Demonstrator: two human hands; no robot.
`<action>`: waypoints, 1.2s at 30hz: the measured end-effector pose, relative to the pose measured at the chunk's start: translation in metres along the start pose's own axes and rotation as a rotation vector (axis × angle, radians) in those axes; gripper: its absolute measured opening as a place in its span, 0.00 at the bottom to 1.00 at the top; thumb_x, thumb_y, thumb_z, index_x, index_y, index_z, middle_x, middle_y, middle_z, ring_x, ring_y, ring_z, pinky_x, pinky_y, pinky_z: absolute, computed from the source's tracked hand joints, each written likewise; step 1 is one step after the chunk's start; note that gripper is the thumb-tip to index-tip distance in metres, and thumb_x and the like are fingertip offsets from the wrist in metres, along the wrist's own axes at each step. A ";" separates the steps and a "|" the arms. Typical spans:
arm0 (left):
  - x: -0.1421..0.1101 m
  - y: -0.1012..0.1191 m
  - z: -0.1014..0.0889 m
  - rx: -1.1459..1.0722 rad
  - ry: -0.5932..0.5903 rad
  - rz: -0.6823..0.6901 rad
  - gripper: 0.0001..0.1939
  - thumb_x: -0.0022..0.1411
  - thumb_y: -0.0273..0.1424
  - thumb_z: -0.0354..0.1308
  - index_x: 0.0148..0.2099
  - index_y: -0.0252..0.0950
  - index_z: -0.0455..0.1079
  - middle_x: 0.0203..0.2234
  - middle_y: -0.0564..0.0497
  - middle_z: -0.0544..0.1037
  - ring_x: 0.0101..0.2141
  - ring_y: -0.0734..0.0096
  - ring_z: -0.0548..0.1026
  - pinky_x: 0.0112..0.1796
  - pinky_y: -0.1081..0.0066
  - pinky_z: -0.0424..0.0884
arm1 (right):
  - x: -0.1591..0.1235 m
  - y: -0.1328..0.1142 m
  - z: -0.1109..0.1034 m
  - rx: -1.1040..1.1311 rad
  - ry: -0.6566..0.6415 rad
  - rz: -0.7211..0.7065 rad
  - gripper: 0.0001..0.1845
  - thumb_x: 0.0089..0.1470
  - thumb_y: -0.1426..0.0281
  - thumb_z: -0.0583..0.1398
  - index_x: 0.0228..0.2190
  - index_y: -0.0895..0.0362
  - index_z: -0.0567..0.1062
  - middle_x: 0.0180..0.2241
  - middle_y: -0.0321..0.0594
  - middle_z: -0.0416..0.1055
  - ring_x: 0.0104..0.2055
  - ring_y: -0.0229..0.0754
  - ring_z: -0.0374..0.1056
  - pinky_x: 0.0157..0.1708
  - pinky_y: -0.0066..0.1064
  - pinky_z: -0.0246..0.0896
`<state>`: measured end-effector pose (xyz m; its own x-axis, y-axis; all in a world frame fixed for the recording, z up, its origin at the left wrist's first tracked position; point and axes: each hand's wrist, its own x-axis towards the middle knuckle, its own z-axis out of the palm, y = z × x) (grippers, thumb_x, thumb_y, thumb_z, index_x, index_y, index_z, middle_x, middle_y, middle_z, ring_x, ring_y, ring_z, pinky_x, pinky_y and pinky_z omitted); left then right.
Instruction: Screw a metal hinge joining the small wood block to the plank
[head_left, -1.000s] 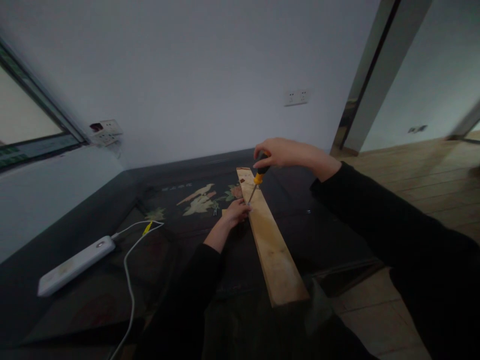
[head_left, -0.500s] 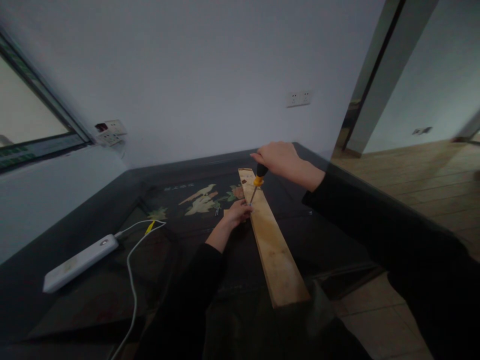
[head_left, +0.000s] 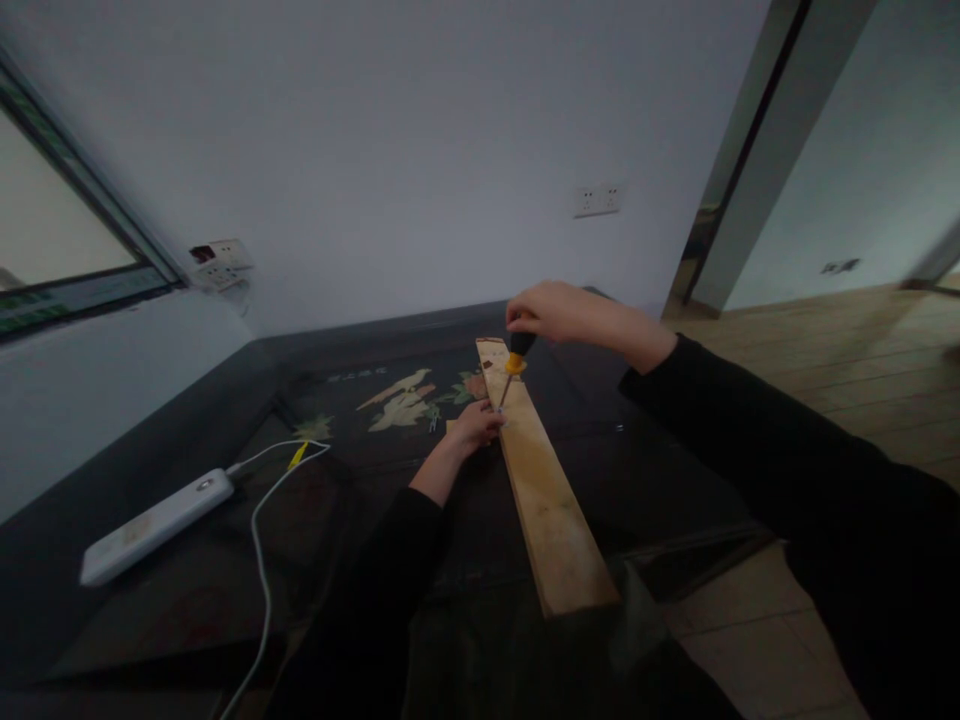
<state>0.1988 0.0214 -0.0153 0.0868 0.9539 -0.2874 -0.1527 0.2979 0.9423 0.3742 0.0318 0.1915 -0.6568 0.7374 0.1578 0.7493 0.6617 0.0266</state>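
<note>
My right hand (head_left: 551, 310) is wrapped round the black and yellow handle of a screwdriver (head_left: 515, 363), held above the board with its shaft slanting down to the left. The tip meets the wooden board (head_left: 551, 500) at its left edge, beside the fingers of my left hand (head_left: 476, 428). Those fingers are closed at that edge, around a small shiny piece too small to name. A light piece of wood (head_left: 451, 426) shows partly behind my left hand. The long board lies lengthwise away from me on the dark table.
Small metal pieces (head_left: 433, 424) lie left of my left hand on the dark table (head_left: 360, 520), which has an inlaid bird and flower picture. A white power strip (head_left: 157, 525) with a white cable (head_left: 262, 570) lies at left. The wall (head_left: 420, 180) rises behind.
My right hand has turned on the screwdriver handle, its wrist and forearm shifting to the right. My left hand and the board stay nearly in place.
</note>
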 end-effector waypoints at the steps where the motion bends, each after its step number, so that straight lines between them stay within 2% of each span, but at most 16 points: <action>1: 0.000 0.000 0.000 0.004 -0.001 -0.002 0.20 0.43 0.15 0.64 0.41 0.33 0.73 0.28 0.52 0.78 0.24 0.76 0.75 0.26 0.77 0.70 | 0.001 -0.003 0.004 -0.038 0.034 0.027 0.19 0.65 0.63 0.54 0.45 0.59 0.81 0.38 0.50 0.79 0.36 0.44 0.72 0.36 0.34 0.56; 5: 0.000 0.001 0.002 -0.014 0.004 0.003 0.20 0.43 0.14 0.62 0.40 0.33 0.73 0.31 0.51 0.79 0.26 0.75 0.77 0.28 0.76 0.72 | 0.004 -0.012 0.015 -0.133 0.136 0.192 0.29 0.69 0.57 0.47 0.43 0.62 0.81 0.39 0.57 0.79 0.40 0.50 0.73 0.36 0.36 0.57; 8: 0.000 0.000 0.001 -0.005 0.022 0.005 0.19 0.44 0.13 0.61 0.39 0.33 0.73 0.30 0.51 0.79 0.26 0.74 0.76 0.27 0.76 0.71 | 0.005 -0.008 0.014 -0.089 0.129 0.222 0.31 0.69 0.53 0.46 0.43 0.61 0.81 0.39 0.56 0.78 0.40 0.50 0.73 0.36 0.36 0.57; 11: 0.000 0.000 0.000 -0.011 0.008 0.021 0.17 0.44 0.14 0.62 0.38 0.33 0.74 0.28 0.51 0.79 0.26 0.74 0.76 0.28 0.76 0.72 | 0.004 0.002 0.006 0.016 0.026 0.122 0.26 0.64 0.51 0.54 0.45 0.58 0.80 0.41 0.52 0.78 0.40 0.48 0.71 0.36 0.36 0.57; 14: 0.002 -0.001 0.000 -0.020 0.003 0.020 0.18 0.43 0.13 0.63 0.38 0.33 0.74 0.29 0.51 0.80 0.28 0.73 0.77 0.30 0.76 0.74 | 0.001 0.011 -0.004 0.089 -0.051 -0.053 0.22 0.58 0.58 0.62 0.51 0.55 0.78 0.46 0.47 0.77 0.43 0.46 0.70 0.39 0.35 0.58; 18: 0.008 -0.005 -0.001 -0.014 0.005 0.025 0.20 0.43 0.13 0.64 0.40 0.32 0.74 0.32 0.48 0.81 0.29 0.72 0.78 0.32 0.75 0.74 | -0.003 0.012 -0.010 0.076 -0.098 -0.142 0.19 0.57 0.69 0.60 0.51 0.54 0.78 0.48 0.45 0.77 0.44 0.45 0.70 0.41 0.34 0.58; 20: 0.010 -0.006 -0.002 -0.007 0.008 0.019 0.20 0.44 0.13 0.63 0.41 0.32 0.74 0.33 0.47 0.81 0.28 0.72 0.77 0.31 0.74 0.74 | -0.003 0.007 -0.006 0.027 -0.060 -0.109 0.18 0.59 0.70 0.58 0.50 0.55 0.78 0.46 0.46 0.78 0.43 0.45 0.71 0.40 0.34 0.58; 22: 0.010 -0.007 -0.003 -0.009 0.004 0.020 0.20 0.45 0.13 0.62 0.42 0.31 0.74 0.34 0.47 0.81 0.29 0.72 0.77 0.32 0.73 0.73 | -0.001 0.000 0.001 -0.038 0.007 -0.027 0.17 0.63 0.67 0.56 0.48 0.57 0.79 0.44 0.50 0.79 0.42 0.47 0.72 0.39 0.35 0.57; 26: 0.009 -0.007 -0.004 0.005 0.003 0.025 0.20 0.44 0.14 0.63 0.42 0.32 0.73 0.33 0.49 0.79 0.27 0.74 0.76 0.28 0.76 0.71 | 0.003 -0.012 0.011 -0.144 0.126 0.196 0.25 0.68 0.59 0.51 0.44 0.62 0.81 0.38 0.57 0.79 0.41 0.51 0.73 0.36 0.36 0.57; 28: 0.010 -0.008 -0.004 0.020 0.005 0.023 0.20 0.44 0.15 0.63 0.42 0.32 0.73 0.31 0.50 0.79 0.24 0.77 0.74 0.24 0.78 0.67 | 0.003 -0.013 0.012 -0.136 0.145 0.233 0.29 0.68 0.55 0.49 0.42 0.63 0.81 0.37 0.58 0.79 0.41 0.51 0.73 0.35 0.36 0.58; 31: 0.013 -0.009 -0.004 -0.004 -0.007 0.020 0.22 0.43 0.14 0.61 0.43 0.32 0.72 0.31 0.50 0.79 0.24 0.76 0.75 0.25 0.77 0.68 | -0.001 -0.006 0.007 -0.061 0.083 0.151 0.26 0.65 0.53 0.54 0.44 0.59 0.81 0.40 0.54 0.79 0.40 0.49 0.73 0.35 0.35 0.57; 34: 0.014 -0.009 -0.003 -0.039 -0.008 0.018 0.22 0.41 0.13 0.62 0.41 0.33 0.72 0.33 0.49 0.79 0.29 0.73 0.78 0.31 0.75 0.73 | -0.006 0.004 -0.002 0.013 0.032 -0.030 0.19 0.59 0.61 0.61 0.50 0.56 0.78 0.47 0.50 0.77 0.43 0.47 0.71 0.38 0.34 0.58; 36: 0.012 -0.009 -0.003 -0.050 -0.027 0.024 0.22 0.40 0.14 0.64 0.41 0.33 0.73 0.34 0.48 0.79 0.30 0.72 0.78 0.33 0.73 0.74 | -0.009 0.007 -0.005 0.022 0.020 -0.108 0.17 0.58 0.69 0.61 0.49 0.56 0.78 0.48 0.49 0.77 0.44 0.45 0.71 0.40 0.34 0.58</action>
<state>0.1982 0.0307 -0.0275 0.1088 0.9596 -0.2594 -0.2039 0.2769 0.9390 0.3858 0.0289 0.1956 -0.7314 0.6591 0.1751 0.6723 0.7400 0.0228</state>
